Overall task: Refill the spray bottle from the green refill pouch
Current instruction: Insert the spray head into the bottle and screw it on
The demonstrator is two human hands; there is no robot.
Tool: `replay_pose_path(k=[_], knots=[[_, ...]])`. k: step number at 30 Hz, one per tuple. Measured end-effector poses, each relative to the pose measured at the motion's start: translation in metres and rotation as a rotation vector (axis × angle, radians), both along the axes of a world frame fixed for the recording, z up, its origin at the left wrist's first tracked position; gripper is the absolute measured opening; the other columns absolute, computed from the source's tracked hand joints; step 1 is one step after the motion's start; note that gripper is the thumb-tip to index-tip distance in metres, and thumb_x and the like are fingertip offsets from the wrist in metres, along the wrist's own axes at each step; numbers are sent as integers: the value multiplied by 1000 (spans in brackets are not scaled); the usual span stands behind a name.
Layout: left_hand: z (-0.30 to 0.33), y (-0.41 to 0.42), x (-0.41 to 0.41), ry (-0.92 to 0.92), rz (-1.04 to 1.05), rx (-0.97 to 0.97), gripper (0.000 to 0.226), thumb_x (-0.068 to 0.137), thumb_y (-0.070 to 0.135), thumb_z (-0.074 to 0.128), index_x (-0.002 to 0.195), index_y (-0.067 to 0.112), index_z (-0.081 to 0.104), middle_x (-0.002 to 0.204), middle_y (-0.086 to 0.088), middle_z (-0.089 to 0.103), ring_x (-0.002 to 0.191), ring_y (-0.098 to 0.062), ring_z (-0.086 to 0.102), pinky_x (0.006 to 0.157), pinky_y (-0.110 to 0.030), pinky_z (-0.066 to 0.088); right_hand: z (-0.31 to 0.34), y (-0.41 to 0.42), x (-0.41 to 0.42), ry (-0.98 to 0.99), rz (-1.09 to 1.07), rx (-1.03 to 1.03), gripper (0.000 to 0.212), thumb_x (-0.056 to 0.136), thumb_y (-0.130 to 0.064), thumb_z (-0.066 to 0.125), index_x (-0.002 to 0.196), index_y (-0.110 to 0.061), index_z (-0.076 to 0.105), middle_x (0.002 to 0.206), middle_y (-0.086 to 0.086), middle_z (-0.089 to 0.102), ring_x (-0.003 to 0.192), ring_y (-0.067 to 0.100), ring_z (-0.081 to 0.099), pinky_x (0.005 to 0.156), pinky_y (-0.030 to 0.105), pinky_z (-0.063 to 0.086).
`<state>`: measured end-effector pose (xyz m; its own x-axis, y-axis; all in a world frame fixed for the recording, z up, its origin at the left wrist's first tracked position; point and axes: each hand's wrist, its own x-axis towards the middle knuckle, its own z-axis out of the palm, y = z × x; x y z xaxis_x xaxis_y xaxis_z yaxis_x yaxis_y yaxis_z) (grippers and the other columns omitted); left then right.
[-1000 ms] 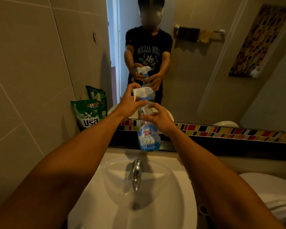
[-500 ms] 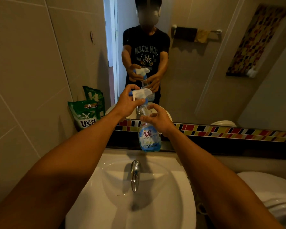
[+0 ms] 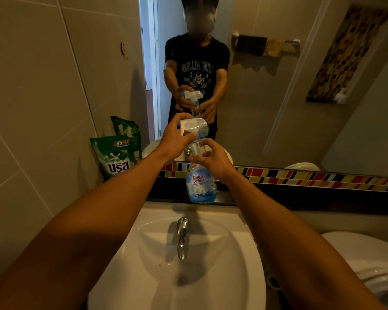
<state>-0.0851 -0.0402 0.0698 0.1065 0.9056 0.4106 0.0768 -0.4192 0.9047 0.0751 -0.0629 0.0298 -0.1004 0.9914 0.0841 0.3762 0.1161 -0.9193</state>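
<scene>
A clear spray bottle (image 3: 199, 186) with a blue "King's Stella" label stands upright on the dark ledge behind the sink. My left hand (image 3: 175, 139) grips its white trigger head (image 3: 194, 125) from the left. My right hand (image 3: 211, 159) wraps the bottle's neck just below the head. The green refill pouch (image 3: 114, 157) marked "USA" leans against the tiled wall at the left end of the ledge, apart from both hands.
A white sink (image 3: 244, 276) with a chrome tap (image 3: 183, 238) lies right below the bottle. A mirror (image 3: 278, 97) fills the wall behind and reflects me and the bottle. A white toilet (image 3: 372, 265) sits at lower right. A tiled wall (image 3: 31, 86) closes off the left.
Both hands stay on the bottle. The trigger head has turned a little in my left hand, and the view has drifted slightly.
</scene>
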Motion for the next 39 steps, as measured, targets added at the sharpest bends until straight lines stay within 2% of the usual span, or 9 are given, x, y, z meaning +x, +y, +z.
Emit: replay_pose_path(k=[4,8,12,17,21,25,30,34,39], knots=[[1,3,-2,19,-15,-22,51,86,5,73,131,14,49,112,11,51,98,-13,61,67,-14,55,-2,2,0,-10,-10,-10,53,83,-34,85,126,-26,55,110,17,73,97,33,74,86,55,63],[1,6,-6,21,-29,-35,52,83,12,78,124,21,47,122,-4,55,105,-23,63,75,-28,60,0,2,0,-31,3,-2,53,84,-31,84,128,-23,54,110,17,72,94,30,75,85,51,64],[1,6,-8,45,-29,-25,51,84,8,76,125,18,47,112,11,51,99,-18,62,73,-24,58,2,2,0,-38,15,-3,54,86,-30,84,129,-22,53,108,17,73,94,31,75,85,51,64],[0,8,-8,59,-11,-34,53,84,9,75,127,17,45,110,13,50,95,-13,59,68,-17,56,0,4,-1,-43,29,2,52,86,-30,83,129,-24,53,107,15,73,94,31,75,86,52,63],[-4,6,-6,41,12,7,51,83,10,77,120,24,44,113,9,53,102,-19,62,75,-26,59,4,4,-4,-53,16,-12,51,86,-28,83,128,-23,53,107,14,71,94,31,73,81,45,64],[-5,6,-5,81,20,10,54,84,6,74,127,22,45,125,-2,53,111,-26,62,84,-37,61,2,5,-6,-76,-11,-3,50,87,-28,82,127,-23,53,110,14,70,96,30,73,74,41,64],[0,3,-2,41,-34,-5,52,87,8,73,126,23,41,125,-4,52,106,-21,63,75,-22,58,7,3,-3,-76,13,-14,54,90,-27,79,136,-21,51,115,13,69,97,30,72,71,36,61],[2,2,-4,48,-17,-11,52,86,4,72,126,21,43,116,6,51,99,-16,62,69,-18,57,10,1,1,-70,23,-14,53,90,-28,79,135,-22,51,116,14,69,96,27,72,67,31,59],[2,1,0,35,-30,-25,53,88,7,70,131,18,41,126,-4,49,102,-16,61,68,-14,55,11,-2,4,-68,33,-11,55,91,-28,77,139,-22,50,118,12,69,95,25,72,65,28,58]])
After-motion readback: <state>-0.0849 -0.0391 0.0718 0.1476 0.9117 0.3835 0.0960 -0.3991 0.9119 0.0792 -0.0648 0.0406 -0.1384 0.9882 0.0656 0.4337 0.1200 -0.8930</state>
